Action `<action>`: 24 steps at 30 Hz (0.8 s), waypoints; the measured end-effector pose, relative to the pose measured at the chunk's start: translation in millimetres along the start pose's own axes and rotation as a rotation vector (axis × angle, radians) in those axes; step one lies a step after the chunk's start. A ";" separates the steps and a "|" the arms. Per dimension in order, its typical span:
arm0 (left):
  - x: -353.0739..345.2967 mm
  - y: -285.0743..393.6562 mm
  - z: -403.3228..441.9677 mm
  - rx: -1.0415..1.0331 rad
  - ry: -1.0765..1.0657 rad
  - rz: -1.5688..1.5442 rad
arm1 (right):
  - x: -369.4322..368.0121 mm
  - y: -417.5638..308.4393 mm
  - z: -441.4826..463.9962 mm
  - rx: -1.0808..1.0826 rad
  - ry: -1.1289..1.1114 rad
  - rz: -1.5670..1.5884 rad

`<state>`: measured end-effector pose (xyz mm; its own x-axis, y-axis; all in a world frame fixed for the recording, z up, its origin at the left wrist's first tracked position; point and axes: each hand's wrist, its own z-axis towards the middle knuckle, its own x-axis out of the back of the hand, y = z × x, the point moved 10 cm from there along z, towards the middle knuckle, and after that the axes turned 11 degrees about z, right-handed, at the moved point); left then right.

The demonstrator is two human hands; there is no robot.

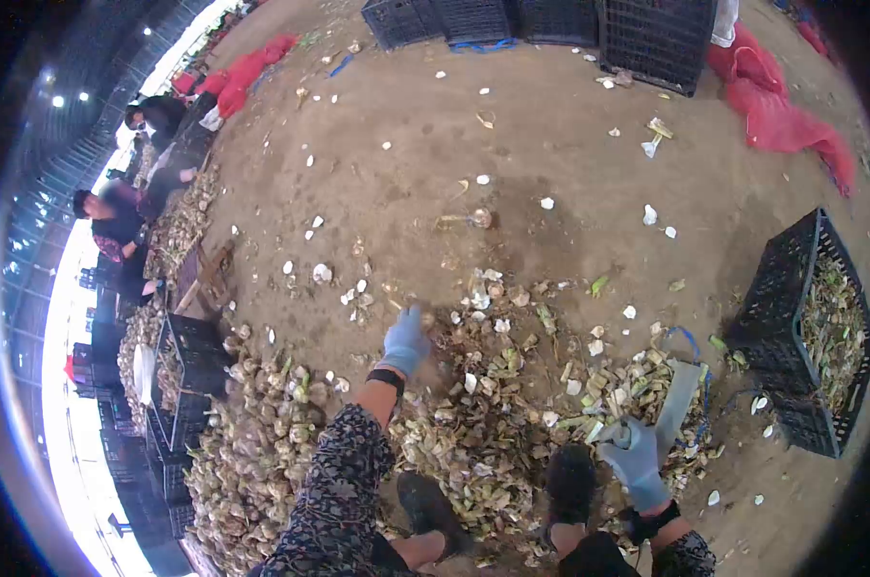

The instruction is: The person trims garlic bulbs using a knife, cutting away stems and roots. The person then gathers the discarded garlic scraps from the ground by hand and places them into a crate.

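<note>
My left hand [407, 342], in a pale blue glove, is stretched forward over the ground with its fingers extended and nothing clearly held. Beyond it a garlic bulb with a stem [479, 219] shows against the bare floor. My right hand [634, 460], gloved alike, is closed around a flat grey blade [679, 409] beside my right shoe. Cut stems and peelings [483, 423] are heaped between and ahead of my feet. To the left lies a large pile of garlic bulbs [257, 433].
A black crate of stems [791, 332] stands tilted at the right. More black crates [473, 21] line the top, near red net sacks [776, 111]. At the left, two people work beside garlic and dark crates [197, 351]. White scraps dot the floor.
</note>
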<state>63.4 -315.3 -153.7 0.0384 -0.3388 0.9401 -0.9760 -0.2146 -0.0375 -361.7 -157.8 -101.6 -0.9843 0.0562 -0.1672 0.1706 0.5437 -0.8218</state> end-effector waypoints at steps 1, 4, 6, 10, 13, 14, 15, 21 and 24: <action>1.7 10.6 -12.0 0.000 -0.010 -0.003 | 0.3 -1.1 -2.2 0.028 0.006 -0.023; 33.7 58.8 -64.2 -0.019 0.039 -0.526 | -13.3 -12.4 -3.9 0.105 -0.050 -0.458; 46.8 100.7 -101.5 -0.105 -0.073 -0.783 | -32.3 -20.1 -5.3 0.106 -0.094 -0.656; 42.0 157.7 -150.2 -0.428 -0.131 -0.773 | -56.2 -37.0 -15.4 0.384 -0.104 -0.828; -30.8 169.4 -169.1 -0.281 -0.548 -1.573 | -70.8 -48.1 -27.5 0.477 -0.173 -0.811; -39.2 177.4 -177.3 -0.191 -0.689 -1.826 | -72.2 -48.3 -29.4 0.511 -0.166 -0.829; -10.7 186.5 -183.0 -0.283 -0.622 -1.610 | -73.2 -50.0 -31.0 0.549 -0.161 -0.845; 46.6 204.1 -209.0 -0.821 -0.017 -0.709 | -70.4 -50.0 -33.4 0.487 -0.204 -0.867; 54.3 201.5 -207.5 -0.762 0.039 -0.562 | -67.1 -48.1 -33.8 0.495 -0.224 -0.868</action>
<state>-175.6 -186.9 -39.9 0.5515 -0.3341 0.7644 -0.6945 0.3237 0.6426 -305.3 -159.4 -32.5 -0.7548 -0.3771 0.5367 -0.5479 -0.0873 -0.8320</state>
